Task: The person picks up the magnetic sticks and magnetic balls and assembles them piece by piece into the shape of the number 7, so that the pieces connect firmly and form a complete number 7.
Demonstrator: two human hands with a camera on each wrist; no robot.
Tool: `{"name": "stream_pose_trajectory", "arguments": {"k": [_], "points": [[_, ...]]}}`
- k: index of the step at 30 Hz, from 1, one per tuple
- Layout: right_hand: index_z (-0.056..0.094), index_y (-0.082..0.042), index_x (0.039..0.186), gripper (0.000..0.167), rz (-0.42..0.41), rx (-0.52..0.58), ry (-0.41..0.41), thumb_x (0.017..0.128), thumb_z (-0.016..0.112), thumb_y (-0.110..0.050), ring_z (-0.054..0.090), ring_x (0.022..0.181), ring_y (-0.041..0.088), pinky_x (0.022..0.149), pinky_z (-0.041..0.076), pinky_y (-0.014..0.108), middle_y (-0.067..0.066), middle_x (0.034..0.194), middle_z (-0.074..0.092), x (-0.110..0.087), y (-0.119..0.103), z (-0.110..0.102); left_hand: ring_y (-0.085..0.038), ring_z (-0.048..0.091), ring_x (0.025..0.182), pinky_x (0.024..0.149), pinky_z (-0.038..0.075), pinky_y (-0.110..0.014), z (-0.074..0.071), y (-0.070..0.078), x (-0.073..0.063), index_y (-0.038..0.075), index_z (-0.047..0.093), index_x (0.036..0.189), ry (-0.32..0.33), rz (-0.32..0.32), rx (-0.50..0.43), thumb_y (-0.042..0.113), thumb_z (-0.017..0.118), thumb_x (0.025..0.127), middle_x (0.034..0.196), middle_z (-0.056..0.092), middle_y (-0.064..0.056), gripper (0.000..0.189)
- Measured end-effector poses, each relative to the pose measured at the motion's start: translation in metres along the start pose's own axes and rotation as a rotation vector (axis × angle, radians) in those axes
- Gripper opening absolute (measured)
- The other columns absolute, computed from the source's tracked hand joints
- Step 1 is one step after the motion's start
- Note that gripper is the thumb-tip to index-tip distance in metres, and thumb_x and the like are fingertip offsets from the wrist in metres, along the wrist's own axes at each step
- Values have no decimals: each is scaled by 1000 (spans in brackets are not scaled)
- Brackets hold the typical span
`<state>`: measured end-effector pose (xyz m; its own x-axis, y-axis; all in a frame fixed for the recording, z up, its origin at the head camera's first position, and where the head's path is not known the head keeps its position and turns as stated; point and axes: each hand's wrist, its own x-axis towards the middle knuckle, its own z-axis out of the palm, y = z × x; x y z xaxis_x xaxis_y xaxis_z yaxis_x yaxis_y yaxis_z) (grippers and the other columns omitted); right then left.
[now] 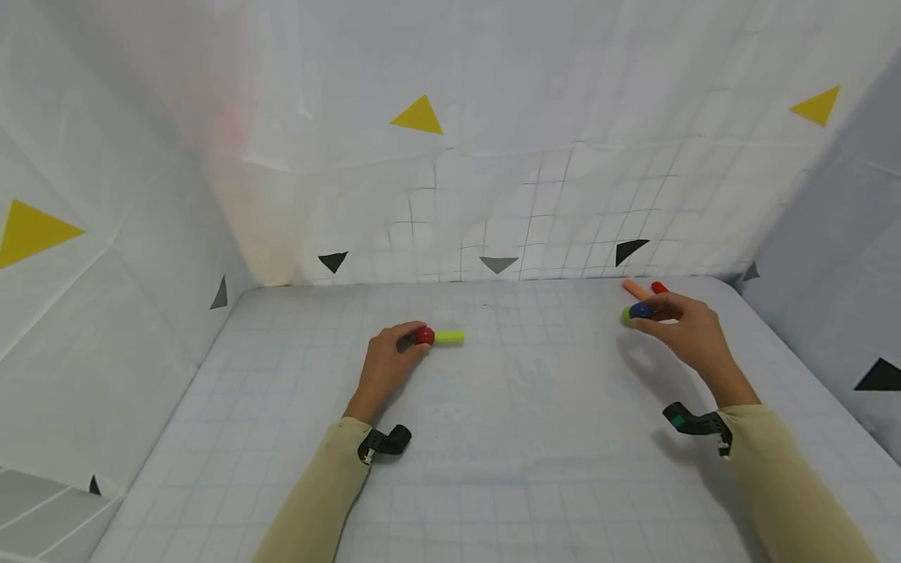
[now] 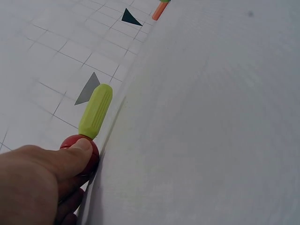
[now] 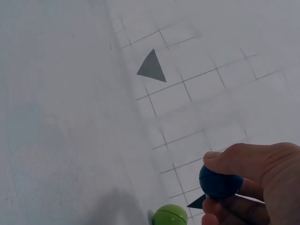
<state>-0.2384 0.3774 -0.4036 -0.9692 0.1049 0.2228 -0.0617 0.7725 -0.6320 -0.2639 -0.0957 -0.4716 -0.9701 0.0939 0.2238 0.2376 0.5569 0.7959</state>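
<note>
My left hand (image 1: 389,361) pinches a red ball (image 1: 425,335) between thumb and fingers, at the left of the table's middle. A ribbed yellow-green rod (image 2: 96,111) extends from that ball, pointing right in the head view. Over at the far right of the table, my right hand (image 1: 690,332) holds a blue ball (image 3: 220,182) with the thumb on one side and fingertips on the other. A green ball (image 3: 170,215) lies beside the blue one, apart from it in the right wrist view. Just beyond are an orange rod (image 1: 636,289) and a red piece (image 1: 659,287), partly hidden by the hand.
White sheeting with yellow and dark triangles rises as a back wall (image 1: 352,195) and on both sides. The white tabletop (image 1: 493,469) carries a faint grid. Each wrist wears a dark strap with a camera mount (image 1: 693,422).
</note>
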Motion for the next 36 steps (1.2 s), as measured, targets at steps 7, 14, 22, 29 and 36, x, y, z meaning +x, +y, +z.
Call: {"name": "stream_pose_trajectory", "arguments": {"k": [7, 14, 22, 29, 36], "points": [[66, 1, 130, 54, -18, 3, -4, 93, 81, -35, 58, 115, 43, 77, 46, 45, 25, 114, 70, 2, -3, 7, -24, 53, 133, 113, 39, -49, 2, -2, -2, 19, 71, 135, 7, -15, 4, 21, 81, 94, 133, 68, -3, 42], [68, 1, 127, 48, -64, 14, -1, 94, 81, -31, 65, 107, 38, 77, 48, 45, 20, 109, 73, 3, -10, 13, -24, 53, 134, 114, 38, -48, 2, -1, -1, 19, 72, 134, 9, -20, -2, 21, 81, 94, 133, 68, -2, 40], [69, 1, 128, 46, -79, 24, -20, 94, 81, -28, 65, 106, 35, 80, 52, 32, 21, 148, 55, 6, -19, 21, -23, 54, 132, 113, 39, -47, 1, 1, 0, 19, 72, 134, 9, -15, 5, 21, 80, 95, 131, 69, -2, 41], [68, 1, 127, 46, -89, 32, -31, 93, 82, -27, 67, 102, 35, 72, 47, 9, 24, 140, 59, 9, -28, 27, -23, 54, 132, 113, 39, -47, 1, 1, 1, 19, 71, 135, 9, -8, 3, 21, 80, 94, 132, 68, -1, 41], [71, 1, 123, 40, -121, 29, -36, 92, 83, -21, 66, 98, 32, 73, 50, 14, 11, 108, 58, 12, -35, 35, -24, 52, 134, 114, 37, -47, 1, -1, 3, 19, 71, 135, 4, -15, 3, 23, 80, 95, 135, 67, -2, 42]]}}
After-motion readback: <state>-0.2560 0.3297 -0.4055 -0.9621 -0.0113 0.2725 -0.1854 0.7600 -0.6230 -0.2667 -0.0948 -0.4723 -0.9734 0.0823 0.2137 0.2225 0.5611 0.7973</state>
